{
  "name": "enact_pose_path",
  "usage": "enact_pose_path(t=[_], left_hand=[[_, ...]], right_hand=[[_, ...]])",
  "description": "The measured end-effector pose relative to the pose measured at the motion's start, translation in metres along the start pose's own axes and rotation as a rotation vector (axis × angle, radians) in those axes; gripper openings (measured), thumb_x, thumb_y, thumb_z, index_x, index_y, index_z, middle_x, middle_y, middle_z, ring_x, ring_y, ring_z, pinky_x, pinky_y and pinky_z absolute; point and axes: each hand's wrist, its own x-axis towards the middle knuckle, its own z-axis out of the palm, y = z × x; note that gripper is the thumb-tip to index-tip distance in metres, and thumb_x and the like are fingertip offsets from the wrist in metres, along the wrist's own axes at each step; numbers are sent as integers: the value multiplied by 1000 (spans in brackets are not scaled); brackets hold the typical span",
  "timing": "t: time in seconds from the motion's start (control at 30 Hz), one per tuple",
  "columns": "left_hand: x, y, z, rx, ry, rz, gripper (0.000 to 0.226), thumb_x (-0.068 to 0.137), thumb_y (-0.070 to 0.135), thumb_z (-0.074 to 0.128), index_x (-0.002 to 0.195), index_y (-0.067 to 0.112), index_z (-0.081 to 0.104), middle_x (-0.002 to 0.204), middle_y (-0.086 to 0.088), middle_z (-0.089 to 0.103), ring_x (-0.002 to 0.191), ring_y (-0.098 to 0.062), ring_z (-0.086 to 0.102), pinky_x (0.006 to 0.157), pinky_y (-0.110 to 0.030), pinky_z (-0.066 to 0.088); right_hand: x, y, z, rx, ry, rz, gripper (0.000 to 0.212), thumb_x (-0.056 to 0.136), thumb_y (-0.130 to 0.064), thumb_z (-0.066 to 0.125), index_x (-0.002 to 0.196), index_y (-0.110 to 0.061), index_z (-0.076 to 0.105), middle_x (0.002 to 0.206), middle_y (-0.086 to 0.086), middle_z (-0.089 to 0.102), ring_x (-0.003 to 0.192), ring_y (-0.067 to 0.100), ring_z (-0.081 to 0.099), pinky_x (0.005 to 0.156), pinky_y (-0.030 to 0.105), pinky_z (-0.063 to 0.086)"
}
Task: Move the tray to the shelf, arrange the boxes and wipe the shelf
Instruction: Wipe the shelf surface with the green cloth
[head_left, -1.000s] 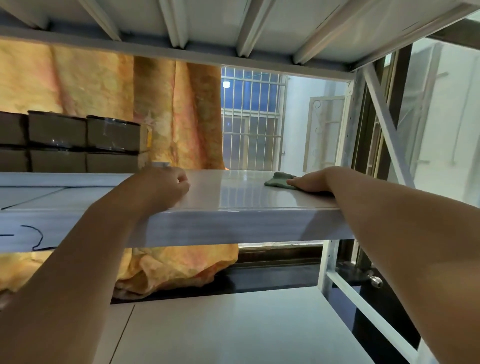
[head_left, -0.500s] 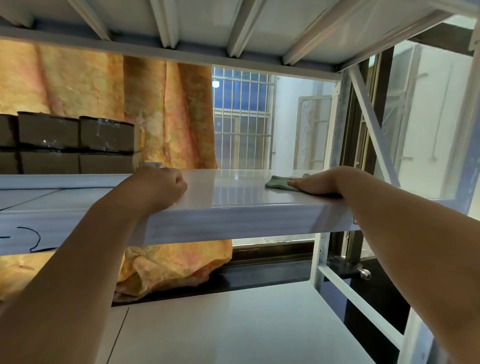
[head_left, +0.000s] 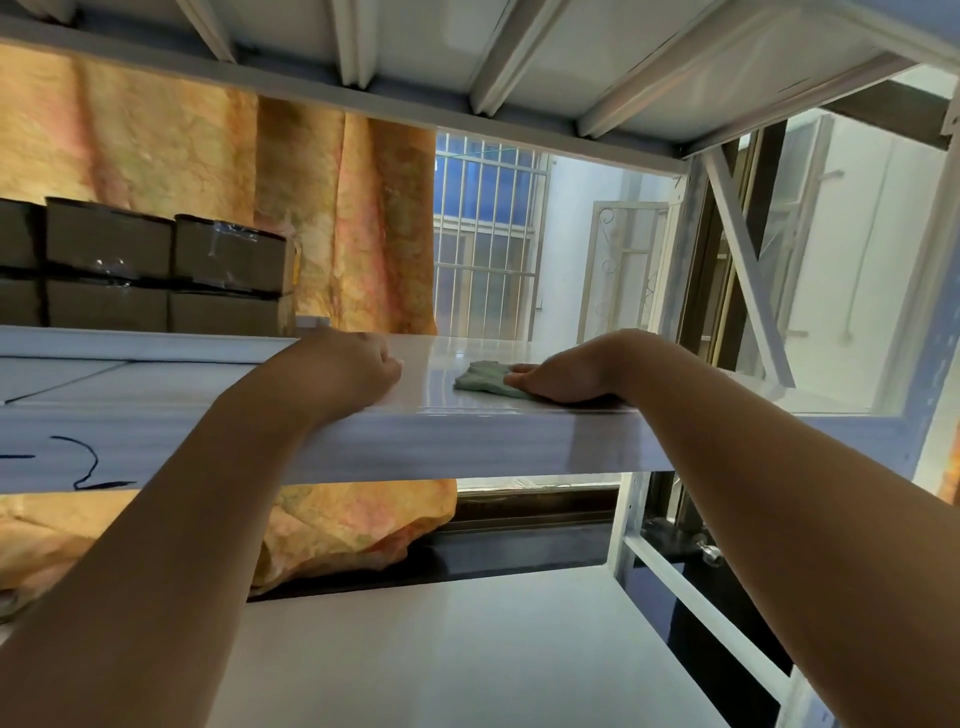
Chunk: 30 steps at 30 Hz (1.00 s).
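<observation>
— Where is the cloth?
— A crumpled grey-green cloth (head_left: 480, 380) lies on the glossy white shelf (head_left: 467, 447), near the front edge and toward the right end. The right hand (head_left: 569, 371) presses down on it, fingers straight and close together.
— And the other hand?
— The left hand (head_left: 340, 374) rests on the shelf top, apart from the cloth, fingers curled and holding nothing.
— The boxes?
— Dark brown taped boxes (head_left: 171, 270) stand stacked two high at the far left, before an orange curtain (head_left: 343, 208).

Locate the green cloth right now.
Head view: the green cloth lies on the shelf, right of centre, under the right hand; the left hand rests further left.
</observation>
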Motion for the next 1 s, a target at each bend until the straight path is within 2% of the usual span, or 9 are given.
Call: enact_pose_path(t=[0.33,0.47,0.6,0.7,0.8,0.87,0.9,0.93,1.0], left_hand=[[-7,3,-4,-19,30,53,41,101,30,30,116,5,59,115,-16,63,109,-31,57,89,-34,41],[-5,1,-2,-58,47,-4,37,99,38,33,119,18,58,112,-11,63,94,-23,56,74,-30,38],[-11,-1,-6,-118,48,85,33,98,40,38,116,27,63,116,-2,63,91,-11,47,67,-26,32],[-17,-3,-8,-160,35,114,33,96,43,40,113,31,65,119,0,61,101,-11,49,76,-25,32],[-17,-4,-5,-170,41,94,32,94,45,40,110,32,65,119,1,59,102,-11,49,79,-26,32],[-15,-6,-3,-177,58,74,30,93,47,40,109,36,63,118,2,57,99,-9,46,80,-25,33],[-15,-6,-2,-185,65,70,29,92,48,40,107,37,63,117,3,57,98,-9,46,79,-25,33],[-15,-7,-2,-194,75,66,27,92,48,41,106,37,62,117,4,58,98,-9,48,79,-25,33],[-15,-8,-2,-219,95,58,26,91,48,43,105,37,62,119,7,59,101,-8,50,79,-24,34]], right_hand=[[1,-49,-3,-77,-32,-196,56,101,-51,14,153,-31,5,160,4,13,147,22,13,115,35,12],[16,-57,-13,-111,-67,-239,58,100,-52,17,153,-30,6,160,3,16,146,21,15,114,34,14],[45,-64,-14,27,-100,-271,59,98,-54,25,152,-34,11,159,-1,17,145,20,21,118,39,18],[59,-69,-20,-12,-62,-228,59,101,-51,23,153,-25,14,160,0,16,145,20,21,116,37,18],[73,-72,-28,-132,4,-149,59,102,-46,21,149,-10,27,153,8,31,138,24,34,108,33,27],[89,-75,-33,-188,16,-108,55,103,-43,23,133,-5,49,131,12,50,120,27,50,100,34,33],[97,-76,-34,-227,27,-98,51,103,-43,25,111,-6,60,109,12,58,100,26,57,94,35,35],[106,-78,-36,-257,39,-75,50,102,-42,26,86,-9,60,87,8,58,78,22,56,87,34,37],[127,-78,-41,-324,110,-19,49,102,-39,28,65,-14,47,67,4,48,59,17,45,78,32,37]])
